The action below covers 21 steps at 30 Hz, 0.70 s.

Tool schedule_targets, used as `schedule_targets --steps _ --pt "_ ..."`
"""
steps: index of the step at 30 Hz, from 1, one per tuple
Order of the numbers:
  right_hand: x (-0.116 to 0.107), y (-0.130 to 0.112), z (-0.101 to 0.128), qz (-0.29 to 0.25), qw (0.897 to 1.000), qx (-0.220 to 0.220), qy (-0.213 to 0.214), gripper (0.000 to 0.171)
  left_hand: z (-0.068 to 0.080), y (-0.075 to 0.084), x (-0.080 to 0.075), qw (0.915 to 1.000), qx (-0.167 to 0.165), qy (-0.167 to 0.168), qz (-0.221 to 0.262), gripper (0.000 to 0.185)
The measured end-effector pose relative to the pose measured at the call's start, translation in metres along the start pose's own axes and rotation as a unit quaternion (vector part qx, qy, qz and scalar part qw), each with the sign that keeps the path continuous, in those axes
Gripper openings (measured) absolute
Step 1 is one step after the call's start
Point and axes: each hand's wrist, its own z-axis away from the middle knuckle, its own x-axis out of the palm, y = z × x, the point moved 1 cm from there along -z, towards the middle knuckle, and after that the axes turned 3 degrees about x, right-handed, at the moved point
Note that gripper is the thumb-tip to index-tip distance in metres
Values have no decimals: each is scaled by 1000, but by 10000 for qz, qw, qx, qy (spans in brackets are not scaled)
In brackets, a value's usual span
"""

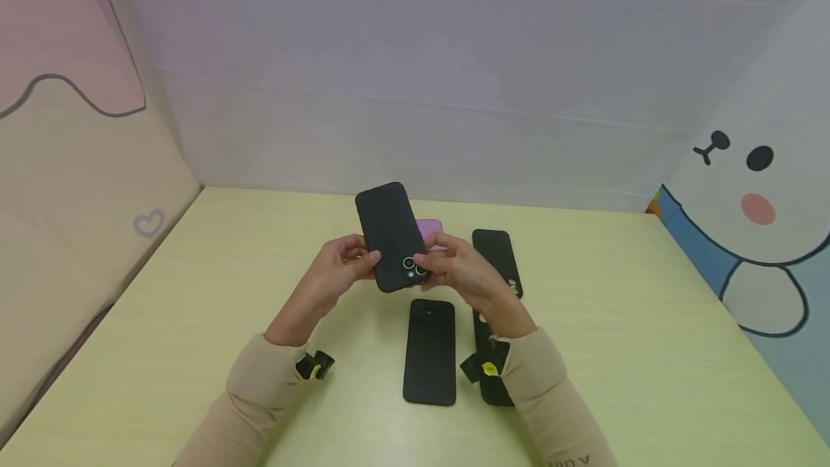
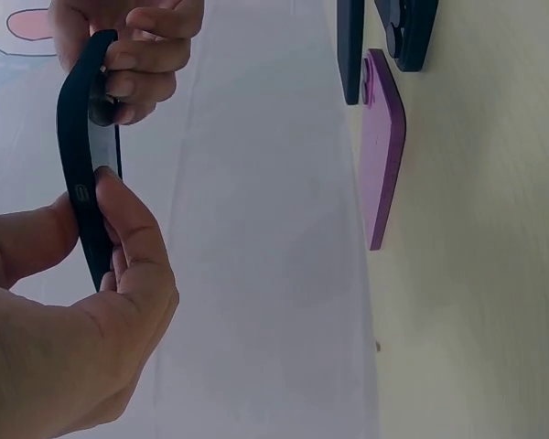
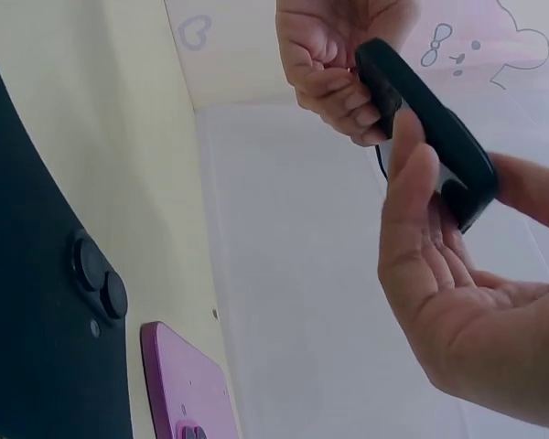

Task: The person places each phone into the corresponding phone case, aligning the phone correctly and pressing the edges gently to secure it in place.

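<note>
Both hands hold a phone in a black case (image 1: 389,236) above the table, its back with ringed camera lenses turned up toward the head view. My left hand (image 1: 331,269) pinches the lower left edge, thumb on the back. At the camera corner, my right hand (image 1: 459,270) grips with its thumb beside the lenses and its fingers underneath. From the left wrist view, the case's side wall (image 2: 73,151) looks bowed, and a pale surface shows on its underside, partly hidden by fingers. Below the hands lies a black phone (image 1: 430,352).
A purple phone (image 1: 429,226) lies behind the held one, partly covered by it. To the right rest another black phone (image 1: 494,254) and a further dark one (image 1: 496,393) under the right wrist. A pale cloth wall (image 1: 415,92) closes off the table's back.
</note>
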Motion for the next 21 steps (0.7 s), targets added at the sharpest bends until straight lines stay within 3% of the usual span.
schedule_targets --steps 5,11,17,21 --pt "-2 1 -1 424 9990 114 7 13 1 0 0 9998 34 -168 -118 28" --pt "-5 1 -3 550 9974 71 456 16 3 1 2 9981 18 -511 -340 29" --pt "-10 0 -3 314 9951 -14 940 16 5 3 4 9945 -127 -859 -579 27" --pt "-13 -1 -1 57 9938 -128 1102 16 5 2 4 9924 -48 -1092 -561 30"
